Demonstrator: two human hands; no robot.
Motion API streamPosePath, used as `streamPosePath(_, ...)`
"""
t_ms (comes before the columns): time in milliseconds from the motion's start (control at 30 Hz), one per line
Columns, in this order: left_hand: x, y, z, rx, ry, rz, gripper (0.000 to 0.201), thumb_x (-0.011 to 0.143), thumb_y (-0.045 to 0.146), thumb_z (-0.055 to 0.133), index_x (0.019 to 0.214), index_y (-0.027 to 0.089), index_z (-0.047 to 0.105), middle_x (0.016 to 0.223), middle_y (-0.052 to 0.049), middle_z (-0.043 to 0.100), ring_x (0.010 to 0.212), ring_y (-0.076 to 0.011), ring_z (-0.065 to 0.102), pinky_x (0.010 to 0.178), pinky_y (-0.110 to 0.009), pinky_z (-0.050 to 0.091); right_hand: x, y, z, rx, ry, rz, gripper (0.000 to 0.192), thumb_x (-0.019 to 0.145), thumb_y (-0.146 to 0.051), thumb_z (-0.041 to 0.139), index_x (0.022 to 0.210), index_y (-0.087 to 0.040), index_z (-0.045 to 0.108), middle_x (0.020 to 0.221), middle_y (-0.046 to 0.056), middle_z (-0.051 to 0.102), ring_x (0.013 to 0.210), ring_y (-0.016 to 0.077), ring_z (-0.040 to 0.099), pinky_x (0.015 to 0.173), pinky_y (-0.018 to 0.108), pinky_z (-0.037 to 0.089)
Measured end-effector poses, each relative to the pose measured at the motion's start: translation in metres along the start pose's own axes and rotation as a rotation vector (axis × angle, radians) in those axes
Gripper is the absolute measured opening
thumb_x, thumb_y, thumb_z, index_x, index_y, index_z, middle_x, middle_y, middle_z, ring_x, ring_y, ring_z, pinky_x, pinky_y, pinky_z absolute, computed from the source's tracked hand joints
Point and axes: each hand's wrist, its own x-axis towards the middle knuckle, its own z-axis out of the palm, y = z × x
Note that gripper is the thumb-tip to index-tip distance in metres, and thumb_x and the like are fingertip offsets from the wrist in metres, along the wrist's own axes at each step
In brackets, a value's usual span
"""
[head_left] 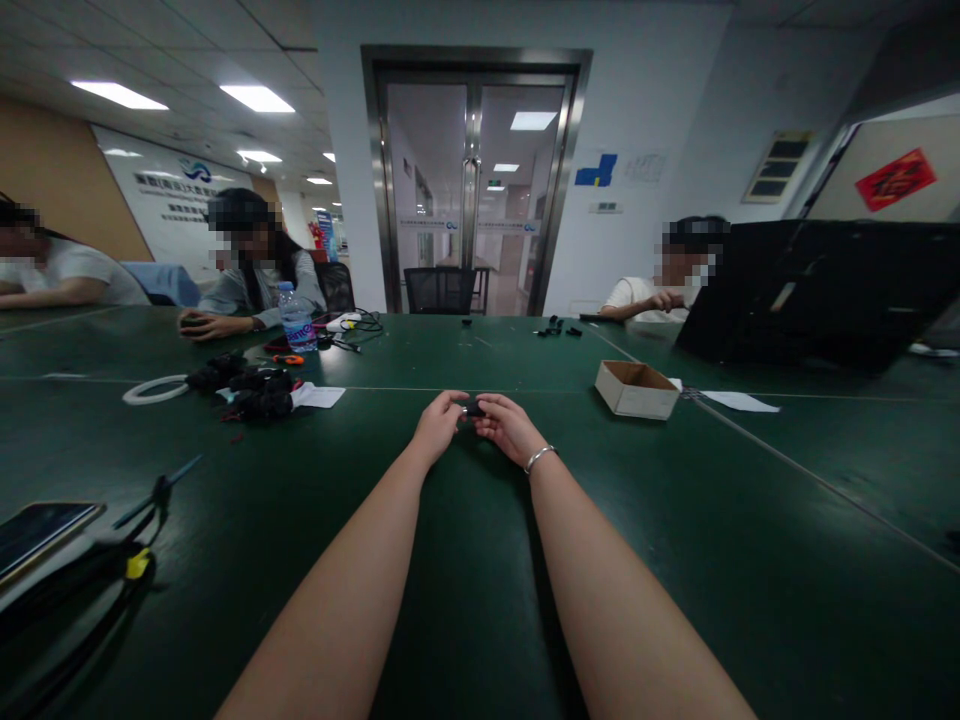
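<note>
Both hands — left hand, right hand — pinch a small black part over the green table.

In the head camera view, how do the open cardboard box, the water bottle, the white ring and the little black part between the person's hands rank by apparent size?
1. cardboard box
2. white ring and water bottle: look alike, and the bottle sits farther off, so unranked
3. small black part, held by the left hand and right hand

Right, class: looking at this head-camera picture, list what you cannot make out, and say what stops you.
1. The small black part in the head view: the fingers of the left hand and right hand cover most of it; too small to identify.
2. The cardboard box: its near wall hides the inside.
3. The black pile: too dark and distant to separate.
4. The phone: cut off by the left edge.
</note>
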Motion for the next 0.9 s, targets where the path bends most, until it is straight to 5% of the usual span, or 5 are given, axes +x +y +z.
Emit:
streamPosePath(433,-0.0006,0.0006,-0.0001,0.007,-0.012,0.009,0.028,0.084,0.032,0.042,0.096,0.015,0.061,0.055,0.001,0.052,0.048,-0.0105,0.046,0.046,-0.020,0.034,-0.0003,-0.0009,0.0010,0.004,0.004,0.001,0.009,0.083,-0.007,0.055,0.087,-0.015,0.058,0.065,0.004,0.063,0.051,0.0109,0.059,0.050,0.020,0.050)
streamPosePath(900,-0.0009,0.0009,-0.0010,0.001,0.011,-0.006,0.026,0.077,0.023,0.049,0.099,0.017,0.061,0.065,0.001,0.055,0.050,-0.0085,0.047,0.049,-0.019,0.035,0.0017,0.0002,0.0002,0.016,0.016,0.009,0.012,0.083,-0.005,0.052,0.089,-0.014,0.057,0.067,0.005,0.064,0.054,0.0125,0.061,0.051,0.020,0.051)
